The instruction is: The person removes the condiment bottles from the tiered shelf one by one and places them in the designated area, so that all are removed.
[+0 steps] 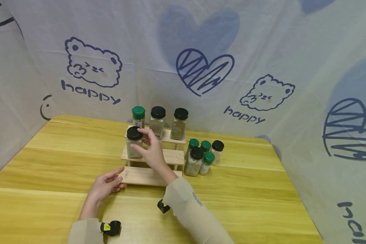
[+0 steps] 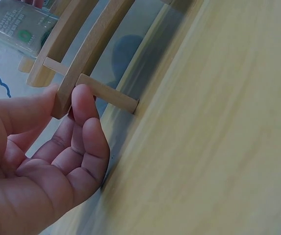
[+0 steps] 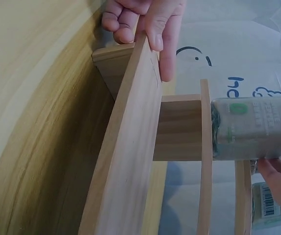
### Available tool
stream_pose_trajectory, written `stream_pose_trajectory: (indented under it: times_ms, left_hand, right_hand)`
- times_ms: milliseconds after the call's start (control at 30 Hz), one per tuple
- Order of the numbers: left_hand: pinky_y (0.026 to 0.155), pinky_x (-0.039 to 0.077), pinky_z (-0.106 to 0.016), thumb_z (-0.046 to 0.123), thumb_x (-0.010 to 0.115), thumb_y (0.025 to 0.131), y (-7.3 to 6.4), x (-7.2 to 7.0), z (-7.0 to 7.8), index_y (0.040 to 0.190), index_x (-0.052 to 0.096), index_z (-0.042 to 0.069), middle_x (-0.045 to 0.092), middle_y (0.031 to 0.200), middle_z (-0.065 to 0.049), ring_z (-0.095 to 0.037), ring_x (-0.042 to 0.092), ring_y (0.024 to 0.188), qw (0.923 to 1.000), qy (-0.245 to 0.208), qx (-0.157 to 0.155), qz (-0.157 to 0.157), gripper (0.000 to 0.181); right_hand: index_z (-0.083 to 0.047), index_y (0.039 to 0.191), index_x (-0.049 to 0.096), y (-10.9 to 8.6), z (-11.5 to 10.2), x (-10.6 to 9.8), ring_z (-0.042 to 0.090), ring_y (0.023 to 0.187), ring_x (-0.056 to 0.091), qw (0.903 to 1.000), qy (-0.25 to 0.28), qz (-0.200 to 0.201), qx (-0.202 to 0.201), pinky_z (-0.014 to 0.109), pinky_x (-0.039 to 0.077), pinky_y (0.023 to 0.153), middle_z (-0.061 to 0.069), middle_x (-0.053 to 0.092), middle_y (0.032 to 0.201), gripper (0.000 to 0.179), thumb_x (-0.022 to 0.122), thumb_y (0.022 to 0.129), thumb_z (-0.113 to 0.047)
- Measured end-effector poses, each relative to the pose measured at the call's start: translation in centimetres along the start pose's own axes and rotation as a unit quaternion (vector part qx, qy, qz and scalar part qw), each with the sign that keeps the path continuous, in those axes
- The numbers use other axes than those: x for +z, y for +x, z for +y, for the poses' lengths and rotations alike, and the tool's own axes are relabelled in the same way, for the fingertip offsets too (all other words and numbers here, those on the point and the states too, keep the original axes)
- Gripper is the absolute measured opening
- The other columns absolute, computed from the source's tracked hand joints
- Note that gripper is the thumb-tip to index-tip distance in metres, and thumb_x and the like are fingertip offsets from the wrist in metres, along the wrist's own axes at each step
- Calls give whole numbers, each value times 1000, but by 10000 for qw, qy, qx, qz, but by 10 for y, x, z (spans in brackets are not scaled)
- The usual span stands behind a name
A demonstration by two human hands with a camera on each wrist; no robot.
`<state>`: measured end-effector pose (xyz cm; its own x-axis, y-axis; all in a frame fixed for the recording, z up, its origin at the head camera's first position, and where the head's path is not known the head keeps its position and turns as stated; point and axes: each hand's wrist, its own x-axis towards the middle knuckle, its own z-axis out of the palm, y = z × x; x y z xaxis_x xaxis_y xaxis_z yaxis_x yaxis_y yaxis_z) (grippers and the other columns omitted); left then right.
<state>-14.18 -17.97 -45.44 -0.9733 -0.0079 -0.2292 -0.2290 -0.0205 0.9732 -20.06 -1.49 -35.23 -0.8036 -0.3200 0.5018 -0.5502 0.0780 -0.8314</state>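
Observation:
A three-tier wooden spice rack stands on the table. My left hand pinches the left end of its lowest step, thumb above and fingers curled beneath, as the left wrist view shows on the shelf end. My right hand grips a square glass spice jar with a black lid, thumb at its near side and fingers at its right. The jar is upright at the left end of the middle step; in the right wrist view the jar base is right at the board.
On the top step stand a green-lidded jar and two black-lidded jars, one the rightmost jar. Right of the rack, several more jars cluster on the table, including a large black-lidded jar and a small green-lidded jar. A printed cloth hangs behind.

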Motion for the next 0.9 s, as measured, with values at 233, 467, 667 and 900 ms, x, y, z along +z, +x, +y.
stream_pose_trajectory:
  times_ms: [233,467,667,900]
  left_hand:
    - [64,51,-23,4,50,91,-2,0,0,132,35,-4,58,82,0,-10,60,68,10000,-61,-22,-18,45]
    - [64,51,-23,5,50,91,-2,2,1,132,36,-3,59,81,0,-10,60,68,10000,-22,-52,31,44]
    - [64,51,-23,4,50,91,-1,2,1,133,36,-3,59,81,-1,-11,60,68,9999,-53,-89,33,44]
    - [64,51,-23,6,51,91,-1,1,0,133,35,-2,58,83,-1,-11,60,69,10000,-15,-82,-38,46]
  right_hand:
    - [10,117,45,-2,-1,2,35,107,49,9998,-186,53,-88,45,42,87,23,49,116,45,64,77,9]
    - [10,114,48,-1,0,1,34,103,52,9991,-311,268,-126,43,45,84,22,51,113,43,65,75,10]
    - [11,113,49,-3,1,-2,35,100,52,9986,-232,469,-83,45,46,82,23,53,113,43,66,73,10]
    - [10,113,49,-8,0,-7,36,99,51,9979,-179,629,34,47,45,81,24,52,111,42,65,74,11]
